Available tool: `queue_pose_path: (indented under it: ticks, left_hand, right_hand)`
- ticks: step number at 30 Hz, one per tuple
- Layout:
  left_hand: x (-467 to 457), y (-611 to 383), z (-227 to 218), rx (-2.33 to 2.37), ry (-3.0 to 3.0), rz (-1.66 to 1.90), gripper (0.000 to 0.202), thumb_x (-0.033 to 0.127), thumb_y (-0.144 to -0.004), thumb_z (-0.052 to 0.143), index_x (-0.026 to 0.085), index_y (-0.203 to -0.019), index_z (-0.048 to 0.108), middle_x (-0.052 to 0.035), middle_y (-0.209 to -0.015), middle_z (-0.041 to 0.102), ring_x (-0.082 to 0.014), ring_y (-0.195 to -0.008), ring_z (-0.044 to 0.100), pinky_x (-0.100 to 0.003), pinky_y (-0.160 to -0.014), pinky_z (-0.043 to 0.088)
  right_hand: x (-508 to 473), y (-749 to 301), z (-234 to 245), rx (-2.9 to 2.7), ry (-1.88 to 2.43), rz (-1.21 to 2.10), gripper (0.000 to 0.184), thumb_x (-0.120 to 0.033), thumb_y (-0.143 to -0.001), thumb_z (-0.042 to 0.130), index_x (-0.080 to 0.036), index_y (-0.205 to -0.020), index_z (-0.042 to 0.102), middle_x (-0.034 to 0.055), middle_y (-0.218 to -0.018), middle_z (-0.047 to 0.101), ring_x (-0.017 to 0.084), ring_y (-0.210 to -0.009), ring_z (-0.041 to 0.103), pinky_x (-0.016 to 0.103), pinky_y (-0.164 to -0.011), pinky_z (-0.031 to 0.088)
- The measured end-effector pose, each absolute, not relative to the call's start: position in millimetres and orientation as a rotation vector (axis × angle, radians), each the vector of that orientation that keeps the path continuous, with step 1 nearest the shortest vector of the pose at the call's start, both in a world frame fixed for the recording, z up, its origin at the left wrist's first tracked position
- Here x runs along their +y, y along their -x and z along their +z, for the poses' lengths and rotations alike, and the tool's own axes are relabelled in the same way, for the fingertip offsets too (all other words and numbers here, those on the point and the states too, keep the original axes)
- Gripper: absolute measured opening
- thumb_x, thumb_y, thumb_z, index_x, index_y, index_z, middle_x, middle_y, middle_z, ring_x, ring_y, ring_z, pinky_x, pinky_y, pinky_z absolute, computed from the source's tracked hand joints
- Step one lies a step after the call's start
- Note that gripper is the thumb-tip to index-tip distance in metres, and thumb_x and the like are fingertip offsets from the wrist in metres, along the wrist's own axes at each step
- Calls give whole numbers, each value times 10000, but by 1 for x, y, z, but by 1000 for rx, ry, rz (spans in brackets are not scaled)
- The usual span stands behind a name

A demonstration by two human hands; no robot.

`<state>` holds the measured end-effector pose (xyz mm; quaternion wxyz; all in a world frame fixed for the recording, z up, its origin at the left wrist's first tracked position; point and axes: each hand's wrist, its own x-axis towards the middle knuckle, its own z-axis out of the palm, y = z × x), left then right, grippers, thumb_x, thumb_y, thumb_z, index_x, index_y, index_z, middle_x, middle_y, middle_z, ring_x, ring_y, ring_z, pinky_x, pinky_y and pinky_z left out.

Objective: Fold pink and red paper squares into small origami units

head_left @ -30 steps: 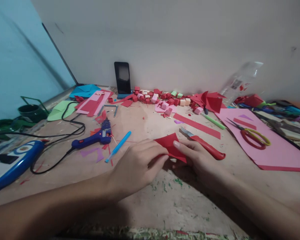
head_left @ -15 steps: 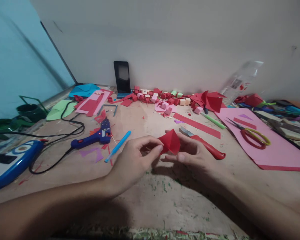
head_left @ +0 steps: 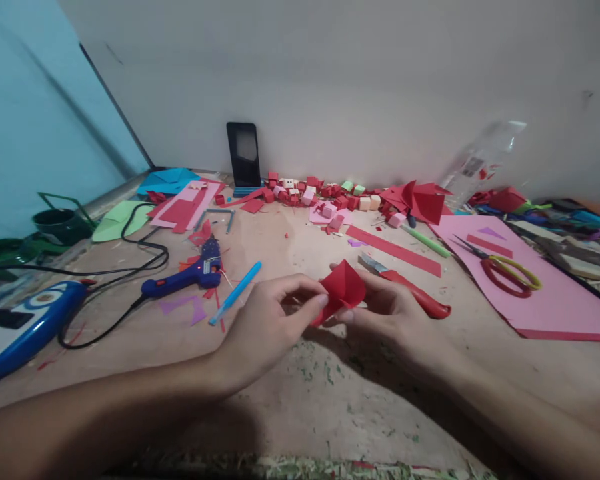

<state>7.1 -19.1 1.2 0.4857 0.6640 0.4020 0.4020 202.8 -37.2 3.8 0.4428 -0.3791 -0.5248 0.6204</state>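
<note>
A folded piece of red paper point(head_left: 346, 285) is held up between both hands above the middle of the table. My left hand point(head_left: 285, 310) pinches its left side between thumb and fingers. On the right, my right hand point(head_left: 383, 307) grips the lower right part, its thumb at the front and its other fingers partly hidden behind the paper. Just beyond my right hand lies a red-handled knife point(head_left: 420, 295) with its blade toward the back. A blue pen-like tool point(head_left: 236, 293) rests to the left of my left hand.
At left are a blue glue gun point(head_left: 200, 272) with a black cord and a blue-and-white device point(head_left: 40, 320). Small paper cubes point(head_left: 310, 195) line the back near a propped phone point(head_left: 244, 155). Scissors point(head_left: 507, 270) lie on pink paper point(head_left: 555, 313) at right.
The red paper has turned and opened a little, showing more of its face. My right thumb has moved left and up against its lower edge. My left hand is almost still.
</note>
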Motion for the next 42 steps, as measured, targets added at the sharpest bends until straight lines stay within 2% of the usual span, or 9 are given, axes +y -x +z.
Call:
queue_pose_path:
  ticks: [2, 5, 7, 12, 16, 23, 31, 35, 42]
  left_hand:
    - [-21, -7, -1, 980, -1699, 927, 98, 217, -923, 662, 191, -938, 755, 10, -797, 727, -133, -707, 635, -242, -639, 487]
    - [-24, -7, 0, 1016, -1762, 936, 30, 213, -893, 705, 189, -910, 696, 46, -720, 624, -109, -642, 538, -226, -578, 417]
    - [-24, -6, 1, 1041, -1760, 998, 96, 236, -885, 729, 190, -904, 646, 51, -748, 587, -106, -664, 525, -225, -594, 415]
    - [-20, -4, 2, 994, -1719, 970, 180, 318, -903, 737, 198, -1025, 681, 37, -817, 605, -117, -705, 535, -238, -620, 422]
    - [-20, -7, 1, 957, -1736, 901, 94, 266, -899, 719, 181, -934, 737, 24, -779, 637, -127, -697, 545, -246, -624, 427]
    - [-20, -6, 0, 953, -1783, 940, 77, 228, -889, 714, 173, -860, 759, 5, -797, 696, -136, -727, 604, -248, -643, 443]
    - [-21, -7, -3, 942, -1712, 962, 116, 222, -921, 668, 177, -873, 763, -1, -796, 738, -132, -713, 637, -232, -633, 476]
    - [-20, -8, -4, 912, -1592, 957, 116, 244, -921, 667, 172, -891, 752, 1, -806, 730, -102, -629, 600, -213, -587, 484]
    - [-18, -9, -4, 883, -1493, 918, 110, 250, -899, 683, 153, -873, 728, 0, -788, 704, -84, -581, 570, -201, -557, 489]
  right_hand:
    - [-38, -204, 2, -1301, 1001, 1486, 157, -332, -869, 818, -235, -992, 805, 36, -935, 756, 198, -919, 690, 351, -893, 530]
    - [-38, -205, 0, -1276, 1108, 1457, 181, -377, -868, 810, -202, -912, 797, 46, -867, 745, 180, -807, 662, 315, -763, 515]
    - [-38, -205, 1, -1267, 1159, 1493, 234, -417, -862, 807, -186, -848, 776, 50, -819, 729, 172, -740, 643, 301, -686, 495]
    - [-43, -202, 6, -1263, 1171, 1610, 340, -483, -792, 852, -158, -786, 752, 52, -744, 706, 156, -655, 613, 288, -625, 467]
    - [-46, -201, 8, -1284, 1199, 1688, 350, -485, -797, 847, -148, -818, 754, 38, -695, 688, 133, -578, 569, 266, -553, 426]
    - [-43, -199, 10, -1383, 1235, 1573, 372, -489, -750, 869, -147, -704, 730, 21, -633, 646, 133, -568, 534, 271, -554, 409]
    - [-47, -199, 6, -1272, 1291, 1655, 396, -512, -768, 857, -144, -735, 717, 3, -624, 602, 108, -539, 489, 248, -517, 367]
    - [-49, -200, 7, -1220, 1245, 1789, 394, -526, -818, 821, -140, -804, 742, 20, -660, 636, 98, -521, 490, 239, -496, 363]
    - [-43, -199, 10, -1319, 1277, 1662, 345, -486, -789, 848, -155, -727, 771, 24, -651, 666, 116, -544, 518, 252, -519, 408]
